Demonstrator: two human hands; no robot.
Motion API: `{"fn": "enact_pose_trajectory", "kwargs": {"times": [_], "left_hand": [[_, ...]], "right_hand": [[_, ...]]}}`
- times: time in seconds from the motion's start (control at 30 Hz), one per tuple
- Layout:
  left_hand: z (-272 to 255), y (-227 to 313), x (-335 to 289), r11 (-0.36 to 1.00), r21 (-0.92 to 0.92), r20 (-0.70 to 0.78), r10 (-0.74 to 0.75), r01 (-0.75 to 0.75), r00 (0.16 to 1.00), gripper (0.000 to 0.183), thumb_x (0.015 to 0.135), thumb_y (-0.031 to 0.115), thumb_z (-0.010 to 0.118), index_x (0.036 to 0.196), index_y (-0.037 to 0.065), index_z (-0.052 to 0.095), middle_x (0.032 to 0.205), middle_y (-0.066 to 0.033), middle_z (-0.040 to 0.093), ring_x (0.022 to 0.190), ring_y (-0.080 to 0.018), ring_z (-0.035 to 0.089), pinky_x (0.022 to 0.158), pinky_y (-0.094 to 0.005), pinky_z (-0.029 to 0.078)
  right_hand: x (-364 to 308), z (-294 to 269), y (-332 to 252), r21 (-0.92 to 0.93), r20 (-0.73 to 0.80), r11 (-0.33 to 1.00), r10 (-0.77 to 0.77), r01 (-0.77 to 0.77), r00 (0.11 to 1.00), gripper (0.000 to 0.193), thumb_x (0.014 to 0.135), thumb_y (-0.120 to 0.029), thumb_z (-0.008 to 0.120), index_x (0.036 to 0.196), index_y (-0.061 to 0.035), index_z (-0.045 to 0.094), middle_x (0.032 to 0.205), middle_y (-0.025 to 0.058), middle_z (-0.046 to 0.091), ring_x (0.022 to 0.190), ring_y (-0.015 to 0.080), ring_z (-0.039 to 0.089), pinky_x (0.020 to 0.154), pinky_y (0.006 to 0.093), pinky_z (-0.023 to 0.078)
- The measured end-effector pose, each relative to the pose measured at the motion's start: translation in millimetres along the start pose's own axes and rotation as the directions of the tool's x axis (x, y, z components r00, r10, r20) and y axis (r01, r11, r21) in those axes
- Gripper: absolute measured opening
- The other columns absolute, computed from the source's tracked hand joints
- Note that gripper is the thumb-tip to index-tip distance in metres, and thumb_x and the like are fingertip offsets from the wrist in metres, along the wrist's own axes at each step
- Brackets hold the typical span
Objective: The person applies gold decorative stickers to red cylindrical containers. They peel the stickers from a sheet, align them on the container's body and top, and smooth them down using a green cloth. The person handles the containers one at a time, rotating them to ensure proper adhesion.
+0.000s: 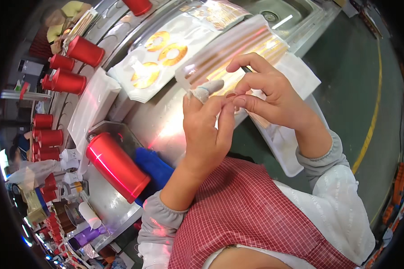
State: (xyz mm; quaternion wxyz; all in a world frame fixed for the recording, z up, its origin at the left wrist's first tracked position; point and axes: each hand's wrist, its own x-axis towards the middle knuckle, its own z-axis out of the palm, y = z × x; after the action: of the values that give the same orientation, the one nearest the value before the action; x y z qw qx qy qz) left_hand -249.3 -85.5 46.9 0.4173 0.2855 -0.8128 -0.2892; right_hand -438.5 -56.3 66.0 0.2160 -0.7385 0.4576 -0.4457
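Note:
My left hand point(205, 130) and my right hand point(274, 96) meet fingertip to fingertip above the metal worktable point(155, 117). Between the pinched fingertips is a small reddish-brown piece point(230, 95), too small and covered to name. One finger of the left hand wears a pale grey wrap point(207, 89) and points away from the pinch. A short dark stick-like thing point(246, 69) shows behind the right hand's fingers; whether that hand holds it cannot be made out. Under the hands lies a clear plastic sheet point(197, 71) over striped golden material.
Flat golden rings point(173, 54) lie on white sheets point(141, 93) further back. A red cylinder point(116, 166) and blue cloth point(150, 166) sit at left. A white tray point(293, 170) is below my right forearm. A sink point(274, 15) is at the far end. A co-worker point(69, 15) is at upper left.

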Motion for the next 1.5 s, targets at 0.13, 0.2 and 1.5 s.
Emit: {"fn": "enact_pose_trajectory", "kwargs": {"times": [0.13,0.2,1.5], "left_hand": [[-34,7,-8,0.993,0.053,0.03,-0.109,0.107,0.994,0.03,0.082,0.01,0.063,0.111,0.0,0.063,0.113,-0.0223,0.059,0.102,-0.0378,0.052,0.091,-0.0435,0.039],[-59,16,-15,0.986,0.097,0.068,-0.141,0.134,0.988,0.034,0.081,0.01,0.064,0.114,-0.001,0.062,0.114,-0.0224,0.058,0.104,-0.0389,0.052,0.094,-0.044,0.039],[-197,-33,-175,0.891,0.384,-0.189,-0.181,0.242,0.965,0.102,0.075,0.037,0.078,0.146,-0.007,0.019,0.144,-0.0405,0.024,0.133,-0.051,0.033,0.108,-0.0499,0.031]], "right_hand": [[57,-6,17,-0.123,0.044,0.991,-0.045,0.05,0.998,0.012,0.084,-0.016,0.069,0.086,-0.004,0.066,0.117,0.011,0.055,0.105,0.0213,0.055,0.09,0.0328,0.042],[105,-8,54,-0.189,0.028,0.982,-0.015,0.02,0.999,0.017,0.086,-0.021,0.069,0.086,-0.0043,0.063,0.115,0.0084,0.056,0.102,0.0178,0.055,0.087,0.0305,0.043],[146,167,-125,0.358,0.344,0.925,-0.258,0.128,0.903,0.008,0.08,-0.003,0.063,0.082,-0.0031,0.056,0.121,0.0199,0.052,0.11,0.0238,0.05,0.093,0.0312,0.038]]}}
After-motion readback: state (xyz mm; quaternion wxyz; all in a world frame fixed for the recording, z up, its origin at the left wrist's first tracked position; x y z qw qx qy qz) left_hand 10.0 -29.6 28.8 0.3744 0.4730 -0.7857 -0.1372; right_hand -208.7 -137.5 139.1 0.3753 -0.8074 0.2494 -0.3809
